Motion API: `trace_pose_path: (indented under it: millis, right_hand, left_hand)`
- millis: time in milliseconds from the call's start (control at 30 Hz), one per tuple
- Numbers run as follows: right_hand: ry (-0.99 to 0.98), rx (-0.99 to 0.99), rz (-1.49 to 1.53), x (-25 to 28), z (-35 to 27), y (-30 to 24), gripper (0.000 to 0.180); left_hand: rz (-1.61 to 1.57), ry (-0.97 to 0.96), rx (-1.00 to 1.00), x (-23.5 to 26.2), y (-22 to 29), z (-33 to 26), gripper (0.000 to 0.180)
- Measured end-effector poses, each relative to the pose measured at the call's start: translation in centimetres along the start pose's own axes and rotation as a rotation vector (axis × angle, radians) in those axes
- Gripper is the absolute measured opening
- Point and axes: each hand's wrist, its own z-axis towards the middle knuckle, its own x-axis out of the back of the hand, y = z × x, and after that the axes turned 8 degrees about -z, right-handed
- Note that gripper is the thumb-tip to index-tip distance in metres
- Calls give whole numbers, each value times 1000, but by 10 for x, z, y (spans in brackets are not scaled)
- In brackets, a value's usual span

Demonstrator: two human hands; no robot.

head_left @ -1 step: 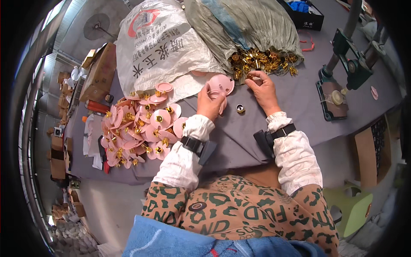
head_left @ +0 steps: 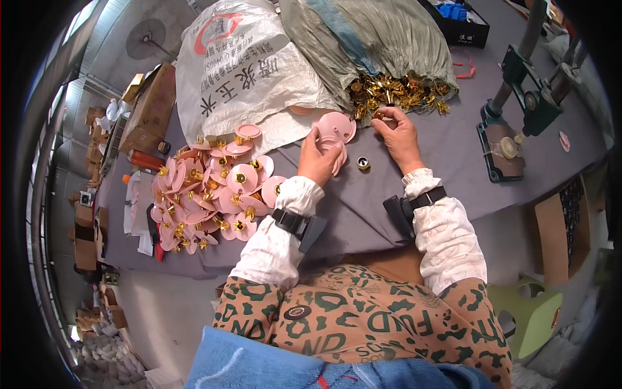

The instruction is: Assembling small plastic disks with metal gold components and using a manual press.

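Note:
My left hand (head_left: 317,159) is closed round a few pink plastic discs (head_left: 336,124), held fanned above the grey cloth. One disc shows small holes. To the right, my right hand (head_left: 398,137) has its thumb and forefinger pinched together at the edge of a heap of shiny gold metal fittings (head_left: 389,91). What sits between those fingertips looks small and gold-brown, but I cannot make it out. A small round silver-and-dark part (head_left: 363,163) stands on the cloth between my hands. Left of my left hand lies a pile of pink discs with gold fittings attached (head_left: 241,179).
A white woven sack (head_left: 253,71) and a grey-green sack (head_left: 389,35) lie at the back. On the right stands a green hand press (head_left: 502,146). A black box (head_left: 463,26) is behind it, and a green stool (head_left: 531,318) stands below the table's right edge.

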Motion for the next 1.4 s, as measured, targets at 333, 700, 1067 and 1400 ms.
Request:
trace_pose_path:
  millis: [333, 700, 1067, 1400]
  right_hand:
    - [23, -20, 135, 12, -14, -30, 35]
    - [27, -46, 12, 55, -106, -36, 27]
    - [-135, 167, -88, -23, -145, -119, 24]
    - [-275, 821, -638, -39, -145, -129, 26]
  left_hand:
    - [572, -180, -641, -17, 48, -50, 48]
    - [529, -230, -497, 28, 19, -53, 42]
    - [-1224, -474, 428, 68, 51, -94, 57]
    - [-1281, -577, 515, 89, 51, -109, 53]
